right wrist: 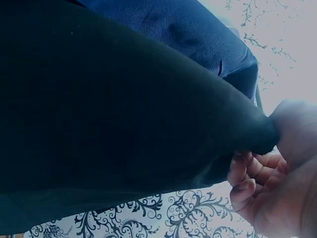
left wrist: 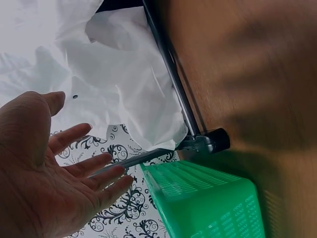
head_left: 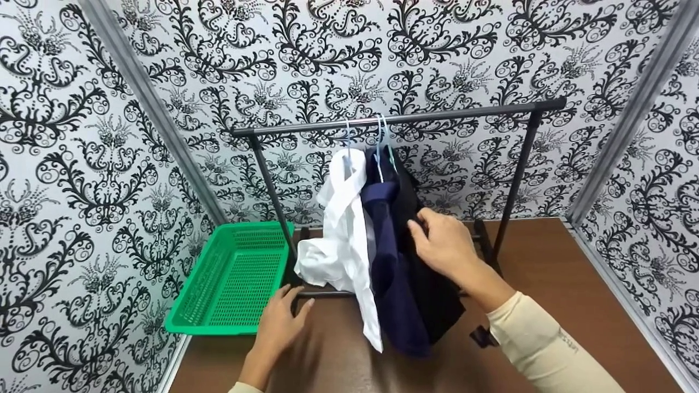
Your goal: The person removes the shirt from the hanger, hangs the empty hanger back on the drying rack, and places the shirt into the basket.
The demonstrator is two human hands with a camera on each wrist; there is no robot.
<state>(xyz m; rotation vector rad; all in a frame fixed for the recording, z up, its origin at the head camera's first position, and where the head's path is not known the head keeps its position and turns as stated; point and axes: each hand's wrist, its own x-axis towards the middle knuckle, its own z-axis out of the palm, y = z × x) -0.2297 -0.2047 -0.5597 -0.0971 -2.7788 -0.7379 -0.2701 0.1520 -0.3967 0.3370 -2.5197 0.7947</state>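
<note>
My right hand (head_left: 445, 245) pinches the edge of a black garment (head_left: 437, 297) between thumb and curled fingers; the right wrist view shows the cloth (right wrist: 148, 109) stretched out from them. Left of it, a navy garment (head_left: 398, 305) hangs with its front folds loose. A white shirt (head_left: 330, 262) with a small dark button hangs further left, bunched at its lower side. Thin pale hangers (head_left: 379, 147) hold them on the dark rack's top bar (head_left: 464, 114). My left hand (head_left: 281, 322), palm bare and fingers spread in the left wrist view, is near the rack's lower left corner, below the white shirt.
A green perforated basket (head_left: 246, 284) stands on the brown table (head_left: 338, 349) at the left, close against the rack's left leg (head_left: 273, 196). The right leg (head_left: 516, 185) rises behind my right forearm. Patterned walls (head_left: 437, 60) enclose the back and sides.
</note>
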